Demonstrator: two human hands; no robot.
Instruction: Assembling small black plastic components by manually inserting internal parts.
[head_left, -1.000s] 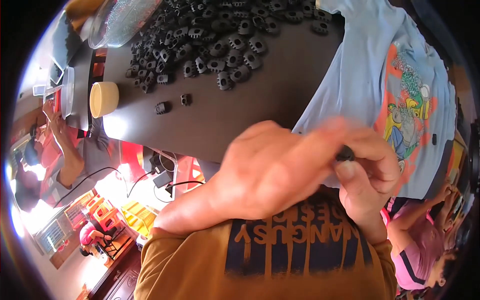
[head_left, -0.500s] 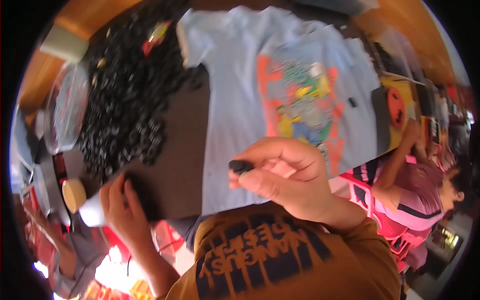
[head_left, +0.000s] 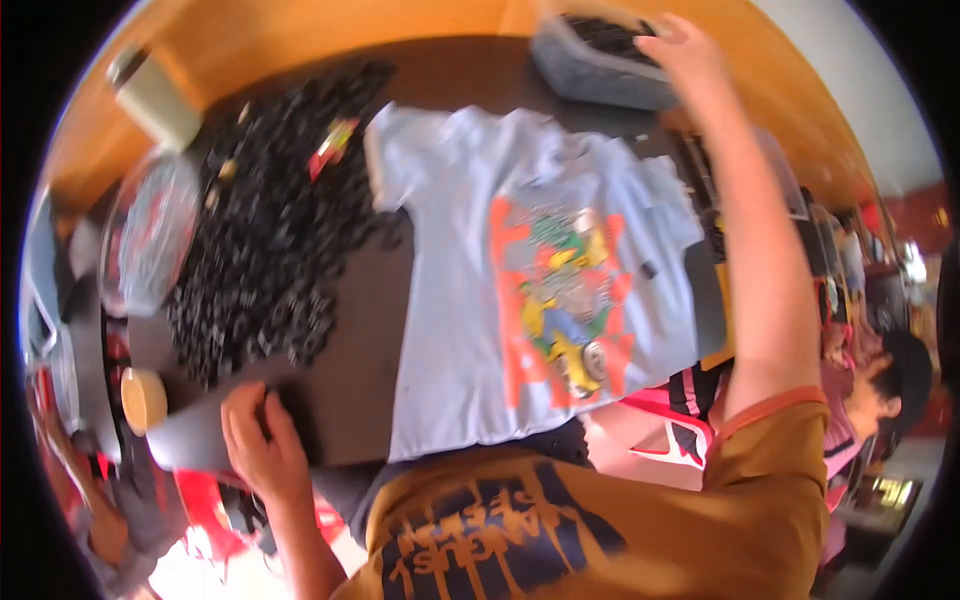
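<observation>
My right arm reaches across to the far right, and my right hand (head_left: pixel 690 55) is over the near rim of a clear plastic tub (head_left: pixel 610 85) that holds dark pieces. At its closed fingertips shows a small black piece (head_left: pixel 648 28), blurred against the tub's contents. My left hand (head_left: pixel 265 445) rests at the near table edge with thumb and fingers apart. Beyond it spreads a large heap of small black pieces (head_left: pixel 270 220). A light blue printed T-shirt (head_left: pixel 440 300) lies flat between the heap and my right arm, with a single dark piece (head_left: pixel 648 270) on it.
On the left stand a pale bottle (head_left: pixel 155 105), a clear lidded container (head_left: pixel 150 240) and a tan round lid (head_left: pixel 143 400). A red and yellow wrapper (head_left: pixel 333 148) lies on the heap. People sit close by on both sides, one in pink (head_left: pixel 845 400) at the right.
My right hand has moved from above the shirt's near part, where it pinched a black piece, out to the tub at the far right. The left hand has stayed at the table edge.
</observation>
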